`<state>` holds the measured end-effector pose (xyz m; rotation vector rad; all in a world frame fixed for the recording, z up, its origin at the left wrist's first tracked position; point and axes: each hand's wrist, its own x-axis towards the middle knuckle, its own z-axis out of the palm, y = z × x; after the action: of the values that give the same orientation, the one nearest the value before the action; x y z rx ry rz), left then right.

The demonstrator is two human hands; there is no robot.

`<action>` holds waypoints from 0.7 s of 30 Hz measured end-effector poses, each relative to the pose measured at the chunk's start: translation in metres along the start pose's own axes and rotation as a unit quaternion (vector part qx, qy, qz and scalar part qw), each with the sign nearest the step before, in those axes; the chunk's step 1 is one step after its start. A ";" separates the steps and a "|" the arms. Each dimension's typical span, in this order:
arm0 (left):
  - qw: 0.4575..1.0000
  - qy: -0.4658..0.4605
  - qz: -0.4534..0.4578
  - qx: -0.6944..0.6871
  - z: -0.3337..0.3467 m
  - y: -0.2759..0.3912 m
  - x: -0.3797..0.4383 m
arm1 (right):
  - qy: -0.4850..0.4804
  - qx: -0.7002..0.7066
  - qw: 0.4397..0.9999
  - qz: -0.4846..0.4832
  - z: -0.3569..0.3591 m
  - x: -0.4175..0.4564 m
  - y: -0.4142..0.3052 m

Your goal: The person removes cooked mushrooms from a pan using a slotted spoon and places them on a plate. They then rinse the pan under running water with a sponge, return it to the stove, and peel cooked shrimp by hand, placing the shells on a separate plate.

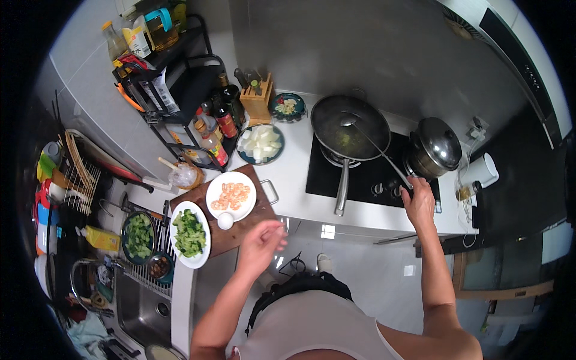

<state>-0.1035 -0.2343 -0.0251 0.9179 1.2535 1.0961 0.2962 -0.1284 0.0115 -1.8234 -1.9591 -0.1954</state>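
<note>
My right hand grips the handle end of a long metal ladle, whose bowl lies inside a black wok on the hob. Some yellowish-green bits show in the wok's bottom. My left hand holds nothing, its fingers curled but apart, just off the front edge of a wooden cutting board. On that board are a white plate of peeled shrimp and a white egg. An oval white plate of broccoli overlaps the board's left edge.
A lidded steel pot stands right of the wok. Behind the board are a plate of white chunks, a dish of chopped garlic, a knife block and a black bottle rack. The sink is at lower left.
</note>
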 end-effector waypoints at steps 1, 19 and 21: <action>1.000 -0.016 -0.017 -0.001 0.019 -0.001 0.017 | -0.009 0.004 1.000 -0.005 0.004 0.007 0.012; 0.940 -0.168 -0.269 -0.127 0.174 -0.013 0.175 | -0.158 0.202 0.964 0.066 0.090 0.063 0.103; 0.935 -0.181 -0.260 -0.162 0.172 -0.026 0.179 | -0.145 0.274 0.947 0.081 0.093 0.061 0.109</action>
<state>0.0677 -0.0595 -0.0757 0.4640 0.8984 0.6442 0.3802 -0.0233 -0.0674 -1.6800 -1.7858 0.6422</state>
